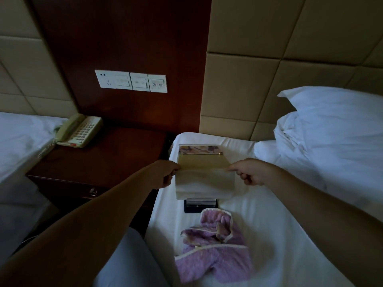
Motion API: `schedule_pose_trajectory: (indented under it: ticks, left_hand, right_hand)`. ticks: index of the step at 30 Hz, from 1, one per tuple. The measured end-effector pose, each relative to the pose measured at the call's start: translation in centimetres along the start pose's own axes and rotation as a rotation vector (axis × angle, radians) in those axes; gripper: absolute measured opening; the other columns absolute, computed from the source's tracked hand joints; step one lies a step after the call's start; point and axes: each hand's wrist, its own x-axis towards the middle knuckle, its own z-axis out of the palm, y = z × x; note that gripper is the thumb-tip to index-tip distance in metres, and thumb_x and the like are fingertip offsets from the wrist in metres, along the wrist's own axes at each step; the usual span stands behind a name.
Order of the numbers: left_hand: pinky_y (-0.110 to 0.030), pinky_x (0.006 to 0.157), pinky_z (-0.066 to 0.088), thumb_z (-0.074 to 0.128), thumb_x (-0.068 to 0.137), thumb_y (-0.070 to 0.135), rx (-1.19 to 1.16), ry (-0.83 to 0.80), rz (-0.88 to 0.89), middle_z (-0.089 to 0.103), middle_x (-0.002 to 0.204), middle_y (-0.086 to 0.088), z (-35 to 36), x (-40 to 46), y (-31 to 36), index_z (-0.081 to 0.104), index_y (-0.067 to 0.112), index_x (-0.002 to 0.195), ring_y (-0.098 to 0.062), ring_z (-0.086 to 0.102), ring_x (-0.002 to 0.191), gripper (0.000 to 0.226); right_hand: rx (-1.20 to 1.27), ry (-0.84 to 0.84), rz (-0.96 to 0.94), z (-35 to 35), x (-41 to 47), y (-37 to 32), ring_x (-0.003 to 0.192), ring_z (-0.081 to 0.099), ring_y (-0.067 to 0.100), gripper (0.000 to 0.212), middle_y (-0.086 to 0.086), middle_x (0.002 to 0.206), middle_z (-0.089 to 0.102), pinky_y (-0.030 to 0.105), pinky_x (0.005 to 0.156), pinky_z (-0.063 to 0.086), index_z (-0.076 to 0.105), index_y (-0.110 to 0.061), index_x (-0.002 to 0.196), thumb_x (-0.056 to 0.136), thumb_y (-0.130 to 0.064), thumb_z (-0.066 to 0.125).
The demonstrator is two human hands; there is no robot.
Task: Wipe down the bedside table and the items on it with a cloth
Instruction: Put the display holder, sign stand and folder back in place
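Left hand (163, 175) and right hand (251, 172) pinch a gold-banded clear stand (204, 162) over the bed (290, 214). Purple cloth (213, 251) lies near it; no writing legible.

Left hand (163, 172), right hand (248, 172) pinching

White pillow (335, 112) heaped at head of right bed (290, 224); switch panels (131, 81) on dark wood wall; padded beige headboard (269, 79) behind.

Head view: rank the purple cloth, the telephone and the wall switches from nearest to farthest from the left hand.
From the left hand, which pinches the left edge of the stand:
1. Purple cloth, on the bed, below and to the right.
2. Telephone, at the table's back left corner.
3. Wall switches, up on the wood panel.
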Motion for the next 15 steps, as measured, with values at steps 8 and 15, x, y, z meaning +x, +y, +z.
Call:
schedule_pose_trajectory:
  ticks: [8, 15]
  left_hand:
    - [-0.014, 0.037, 0.031, 0.065, 0.093, 0.012, 0.045, 0.014, -0.062, 0.046, 0.051, 0.004, -0.3, -0.4, 0.5, 0.057, 0.011, 0.066, -0.007, 0.031, 0.044, 0.028]
    - [-0.014, 0.036, 0.035, 0.065, 0.090, 0.005, -0.089, 0.035, -0.022, 0.046, 0.062, 0.000, -2.1, -1.5, 1.3, 0.056, 0.009, 0.065, -0.008, 0.034, 0.048, 0.027]
  right_hand:
    - [-0.004, 0.015, 0.080, 0.2, -1.3, -1.6, 0.041, 0.038, 0.007, 0.019, -0.003, 0.049, 0.048, 0.021, 0.047, 0.028, 0.056, -0.014, 0.078, 0.093, -0.008, 0.046]
    - [0.141, -0.056, 0.045, -0.5, -3.0, -2.9, 0.046, 0.046, 0.006, 0.020, -0.002, 0.052, 0.057, 0.020, 0.050, 0.036, 0.061, -0.014, 0.079, 0.098, -0.013, 0.056]
